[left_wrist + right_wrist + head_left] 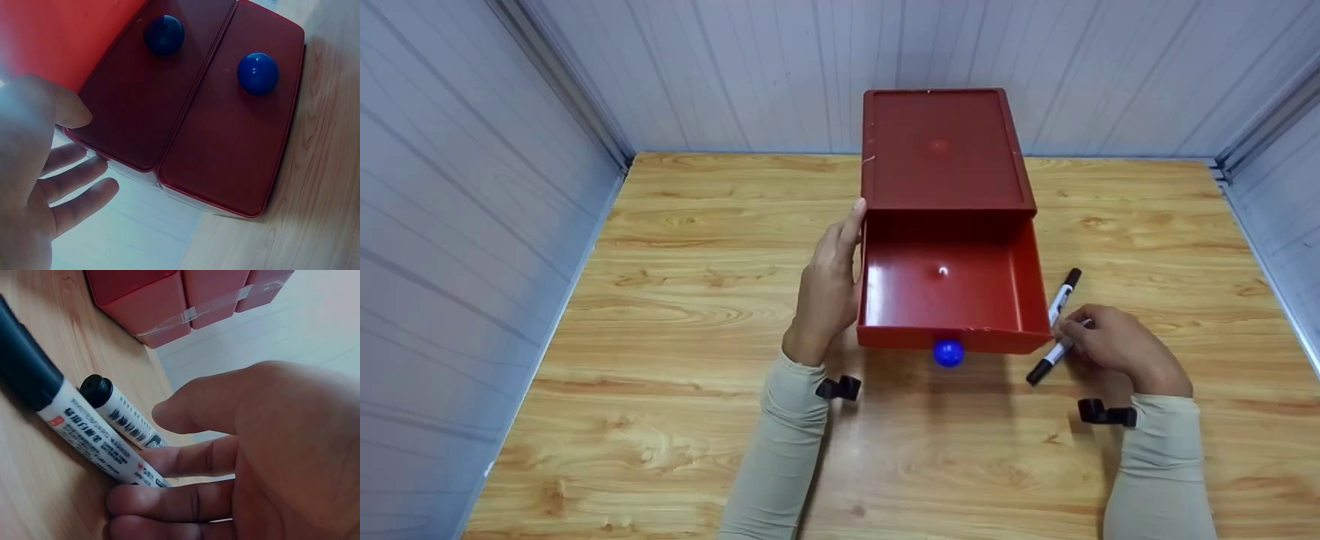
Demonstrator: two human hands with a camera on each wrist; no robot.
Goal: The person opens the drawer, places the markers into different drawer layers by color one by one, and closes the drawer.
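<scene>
A red drawer unit has its top drawer (952, 300) pulled out, showing a bare inside and a blue ball knob (948, 353) on its front. My left hand (829, 285) rests along the left side of this drawer, its fingers fairly straight. In the left wrist view, the left hand (34, 174) is beside the stack with its fingers spread. Right of the drawer, my right hand (1117, 349) is at two white markers with black caps. Its fingers touch the nearer marker (93, 436), while the thumb stands apart. The other marker (126, 413) lies alongside, partly hidden by the hand.
Below the pulled-out drawer are two shut lower drawers (225, 135) with blue knobs. Clear tape (214, 304) runs along the unit's side. The unit stands on a wood-grain table (697, 300), with pale panel walls (750, 75) behind and at both sides.
</scene>
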